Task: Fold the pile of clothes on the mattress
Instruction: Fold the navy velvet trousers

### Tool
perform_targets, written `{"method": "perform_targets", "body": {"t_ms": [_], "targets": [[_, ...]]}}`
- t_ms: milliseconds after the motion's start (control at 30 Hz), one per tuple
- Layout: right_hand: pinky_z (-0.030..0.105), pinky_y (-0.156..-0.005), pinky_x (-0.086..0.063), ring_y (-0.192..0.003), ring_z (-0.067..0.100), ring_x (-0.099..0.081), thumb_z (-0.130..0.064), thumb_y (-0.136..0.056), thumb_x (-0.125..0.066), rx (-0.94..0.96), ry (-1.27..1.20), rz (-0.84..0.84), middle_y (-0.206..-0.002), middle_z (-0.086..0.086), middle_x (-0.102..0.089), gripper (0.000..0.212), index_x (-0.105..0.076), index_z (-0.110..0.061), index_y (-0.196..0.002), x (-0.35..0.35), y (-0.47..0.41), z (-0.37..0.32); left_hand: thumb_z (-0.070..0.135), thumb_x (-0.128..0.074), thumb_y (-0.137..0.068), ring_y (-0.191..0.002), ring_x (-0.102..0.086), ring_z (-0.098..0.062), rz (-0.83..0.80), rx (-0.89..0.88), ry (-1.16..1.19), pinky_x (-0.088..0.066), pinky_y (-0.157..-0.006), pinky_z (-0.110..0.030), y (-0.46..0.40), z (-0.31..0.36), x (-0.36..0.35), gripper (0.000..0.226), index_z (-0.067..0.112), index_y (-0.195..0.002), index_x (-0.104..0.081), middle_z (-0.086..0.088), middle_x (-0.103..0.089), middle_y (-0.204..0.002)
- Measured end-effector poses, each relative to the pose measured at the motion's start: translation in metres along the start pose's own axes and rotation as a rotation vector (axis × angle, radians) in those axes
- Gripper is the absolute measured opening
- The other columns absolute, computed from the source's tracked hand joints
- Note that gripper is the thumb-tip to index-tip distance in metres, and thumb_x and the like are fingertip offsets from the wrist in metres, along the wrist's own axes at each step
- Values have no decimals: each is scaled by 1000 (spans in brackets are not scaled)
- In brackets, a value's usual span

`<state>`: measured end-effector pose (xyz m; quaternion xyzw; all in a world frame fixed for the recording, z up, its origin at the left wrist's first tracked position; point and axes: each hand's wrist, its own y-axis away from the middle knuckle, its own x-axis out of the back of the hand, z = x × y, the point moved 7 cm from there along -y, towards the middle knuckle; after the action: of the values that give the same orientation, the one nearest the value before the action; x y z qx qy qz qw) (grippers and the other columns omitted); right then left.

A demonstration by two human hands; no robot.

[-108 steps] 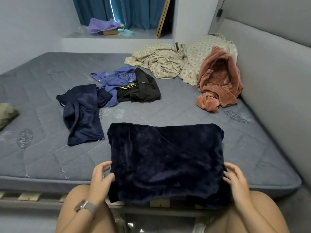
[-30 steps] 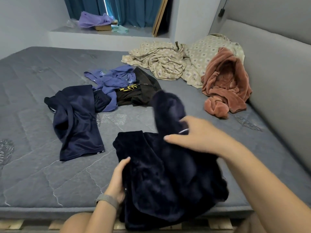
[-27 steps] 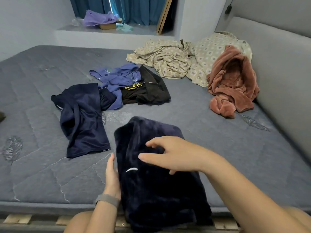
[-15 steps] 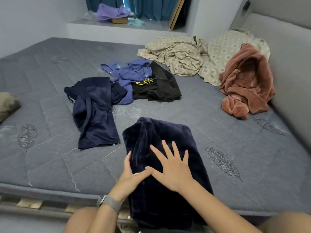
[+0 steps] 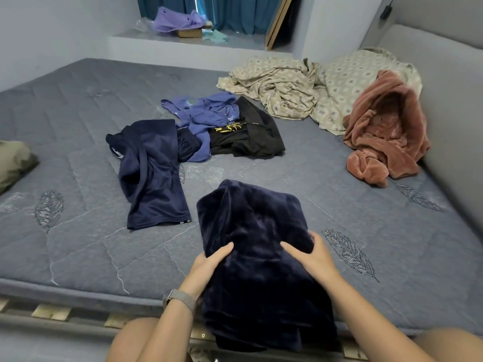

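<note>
A dark navy fleece garment (image 5: 256, 220), folded into a narrow strip, lies at the near edge of the grey mattress (image 5: 78, 257) and hangs over it. My left hand (image 5: 209, 265) grips its left side with the thumb on top. On its right side, my right hand (image 5: 313, 257) grips the same way. Farther back lie unfolded clothes: a shiny navy piece (image 5: 151, 178), a purple top (image 5: 206, 113) and a black garment (image 5: 251, 142) with yellow print.
A rust-pink fleece robe (image 5: 384, 131) and a crumpled beige patterned sheet (image 5: 287, 87) lie at the back right by the grey padded headboard (image 5: 457, 126). An olive item (image 5: 13, 160) sits at the left edge. Wooden bed slats (image 5: 52, 312) show below the mattress.
My right hand slid from flat on top of the fleece garment to its right edge. My left hand shifted to the left edge. Both now grip the folded strip.
</note>
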<state>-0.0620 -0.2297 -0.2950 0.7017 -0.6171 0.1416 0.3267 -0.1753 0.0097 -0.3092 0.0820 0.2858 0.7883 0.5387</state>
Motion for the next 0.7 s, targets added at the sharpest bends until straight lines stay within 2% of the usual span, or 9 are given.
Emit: {"method": "perform_targets", "body": {"t_ms": [67, 100, 167, 200, 300, 400, 500, 600, 700], "targets": [[36, -96, -51, -104, 14, -65, -89, -30, -69, -100, -106, -112, -107, -8, -71, 105, -66, -24, -113, -12, 0, 20, 43, -79, -71, -96, -69, -9, -27, -10, -57, -50, -78, -22, -1, 2, -5, 46, 20, -109, -69, 7, -74, -100], [35, -93, -52, -99, 12, -67, -85, -36, -73, -99, -143, -132, -101, -9, -73, 96, -70, -23, -108, -13, 0, 19, 47, -83, -65, -96, -69, -10, -34, -11, -65, -50, -81, -23, 0, 3, -7, 52, 20, -108, -69, 7, -74, -100], [31, -87, -54, -91, 13, -71, -62, -55, -83, -140, -264, -210, -92, -6, -75, 65, -74, -19, -103, -15, -1, 15, 49, -85, -56, -97, -69, -13, -43, -18, -55, -51, -85, -27, -3, 1, -7, 64, 19, -110, -69, 4, -74, -101], [30, -84, -55, -88, 14, -72, -53, -60, -85, -171, -331, -269, -91, -4, -76, 57, -74, -17, -103, -19, -3, 15, 48, -85, -54, -97, -69, -14, -31, -21, -42, -52, -84, -28, -5, -1, -6, 66, 19, -110, -69, 2, -74, -101], [39, -93, -54, -92, 22, -72, -53, -45, -90, -247, -405, -427, -97, 5, -75, 76, -72, -14, -108, -20, -7, 19, 47, -85, -53, -91, -70, -7, 44, -90, -40, -51, -73, -18, -3, 3, -9, 67, 19, -111, -67, 4, -74, -102], [42, -98, -50, -98, 27, -71, -50, -45, -90, -306, -434, -565, -105, 12, -73, 82, -69, -10, -113, -21, -17, 18, 55, -79, -52, -98, -66, -2, 107, -152, -119, -49, -83, -20, -7, 6, -11, 71, 27, -115, -62, 13, -72, -105], [41, -98, -49, -102, 28, -69, -46, -42, -92, -326, -437, -682, -109, 14, -72, 86, -68, -8, -115, -31, -31, 18, 48, -82, -62, -101, -62, 3, 148, -193, -152, -46, -88, -20, -15, 8, -3, 60, 37, -115, -56, 20, -69, -107], [35, -86, -56, -99, 25, -70, -39, -37, -91, -295, -520, -679, -106, 9, -73, 83, -68, -12, -112, -42, -43, 10, 43, -83, -67, -102, -62, 5, 171, -218, -177, -45, -87, -19, -28, 15, 4, 60, 37, -118, -54, 22, -68, -110], [23, -71, -57, -94, 16, -71, -43, -28, -91, -206, -530, -585, -101, 0, -75, 91, -66, -16, -111, -45, -45, -8, 26, -83, -67, -100, -64, 4, 156, -165, -118, -47, -77, -8, -37, 20, 11, 57, 32, -116, -55, 20, -70, -107]]}}
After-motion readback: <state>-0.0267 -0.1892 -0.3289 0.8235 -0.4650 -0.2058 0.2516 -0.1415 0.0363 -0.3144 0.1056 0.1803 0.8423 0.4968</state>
